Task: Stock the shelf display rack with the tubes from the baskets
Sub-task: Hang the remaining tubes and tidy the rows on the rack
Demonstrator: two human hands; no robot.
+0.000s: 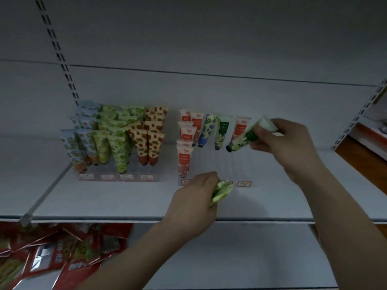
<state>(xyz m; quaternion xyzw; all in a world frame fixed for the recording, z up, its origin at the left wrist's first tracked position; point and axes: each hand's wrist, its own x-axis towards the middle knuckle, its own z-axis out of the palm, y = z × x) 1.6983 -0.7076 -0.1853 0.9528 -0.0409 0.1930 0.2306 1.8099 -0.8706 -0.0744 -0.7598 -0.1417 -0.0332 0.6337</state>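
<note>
White shelf [125,197]; right hand [287,141] gripping tube [245,139]

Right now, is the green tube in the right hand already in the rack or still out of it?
Out. The right hand holds the green tube tilted, cap down, above the clear rack.

A: The shelf [125,197] looks like painted metal, matt white and smooth, and so does the slotted upright [56,45] behind it.

B: The display rack [230,164]?

A: Clear plastic, faintly glossy. The tubes [185,158] in it look like soft plastic with a smooth printed skin.

B: And below?

A: The red packets [69,254] are shiny foil, creased, catching the light.
</note>
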